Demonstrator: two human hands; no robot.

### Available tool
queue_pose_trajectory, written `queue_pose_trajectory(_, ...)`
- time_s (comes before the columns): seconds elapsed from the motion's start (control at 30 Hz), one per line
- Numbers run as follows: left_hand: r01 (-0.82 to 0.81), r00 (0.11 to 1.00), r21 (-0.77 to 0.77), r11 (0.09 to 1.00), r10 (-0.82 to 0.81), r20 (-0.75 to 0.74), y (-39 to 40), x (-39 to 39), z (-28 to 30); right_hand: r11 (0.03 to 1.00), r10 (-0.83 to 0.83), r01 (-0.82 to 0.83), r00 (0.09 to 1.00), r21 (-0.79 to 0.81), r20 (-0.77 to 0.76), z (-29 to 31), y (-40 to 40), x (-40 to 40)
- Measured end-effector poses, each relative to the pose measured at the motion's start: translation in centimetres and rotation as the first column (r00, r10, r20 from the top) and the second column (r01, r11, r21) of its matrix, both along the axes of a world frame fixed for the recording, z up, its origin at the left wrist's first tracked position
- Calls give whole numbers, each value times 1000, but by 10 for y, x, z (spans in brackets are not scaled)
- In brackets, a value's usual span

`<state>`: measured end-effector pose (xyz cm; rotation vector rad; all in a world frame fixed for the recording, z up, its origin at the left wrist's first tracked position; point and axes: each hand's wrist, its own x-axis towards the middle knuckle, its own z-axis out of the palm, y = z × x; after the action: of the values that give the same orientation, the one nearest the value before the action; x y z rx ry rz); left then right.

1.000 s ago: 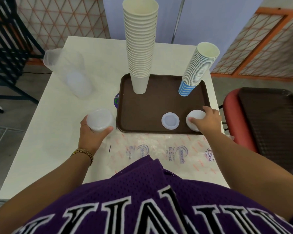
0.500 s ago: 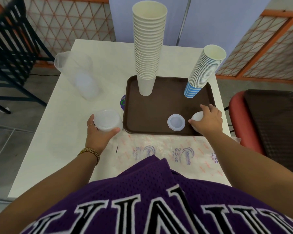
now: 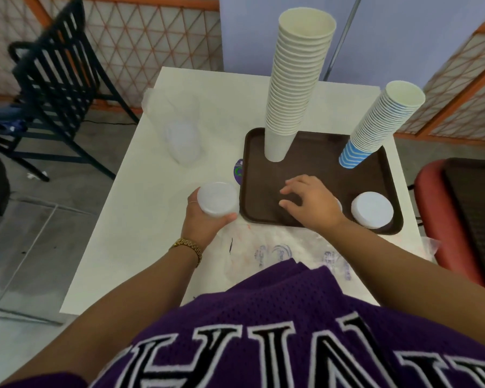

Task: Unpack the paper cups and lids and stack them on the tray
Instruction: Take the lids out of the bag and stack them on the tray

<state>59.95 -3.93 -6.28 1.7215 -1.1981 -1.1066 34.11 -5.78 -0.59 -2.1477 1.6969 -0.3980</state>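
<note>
A brown tray (image 3: pixel 314 141) lies on the white table (image 3: pixel 140 219). On it stand a tall stack of plain cream cups (image 3: pixel 297 79) and a leaning stack of blue-striped cups (image 3: pixel 375 127). A small stack of white lids (image 3: pixel 372 210) sits at the tray's front right. My left hand (image 3: pixel 205 219) grips a stack of white lids (image 3: pixel 217 199) left of the tray. My right hand (image 3: pixel 310 204) hovers over the tray's front, fingers relaxed and spread, holding nothing. A single lid (image 3: pixel 340 204) peeks out from behind it.
A clear plastic sleeve with lids (image 3: pixel 179 133) lies at the table's back left. An empty printed cup wrapper (image 3: pixel 277 250) lies along the front edge. A dark metal chair (image 3: pixel 56 79) stands at the left. A red chair with a second tray (image 3: pixel 471 208) is at the right.
My right hand let go of the lids at the tray's front right and moved left over the tray's front middle. My left hand still holds its lid stack.
</note>
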Motion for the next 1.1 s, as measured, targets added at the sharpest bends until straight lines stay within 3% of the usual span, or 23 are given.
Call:
queue_pose_trajectory(0.33, 89, 996, -25, 996, -89, 14, 4, 10, 8, 927, 373, -376, 920, 3, -118, 7, -16, 80)
queue_pose_trajectory(0.6, 141, 990, -31, 989, -142, -7, 2, 13, 9, 842, 512, -539, 806, -12, -297, 4, -17, 101)
queue_pose_trajectory(0.77, 152, 988, -32, 988, -152, 7, 1, 16, 7, 830, 509, -554, 799, -64, -320, -1, -17, 105)
queue_pose_trajectory(0.97, 155, 988, -19, 988, -154, 9, 0, 17, 2, 899, 407, -417, 908, -133, -100, 4, -14, 103)
queue_pose_trajectory(1.1, 147, 989, 14, 989, -147, 33, -1, 16, -1, 990, 140, -135, 964, -39, 224, 20, -11, 96)
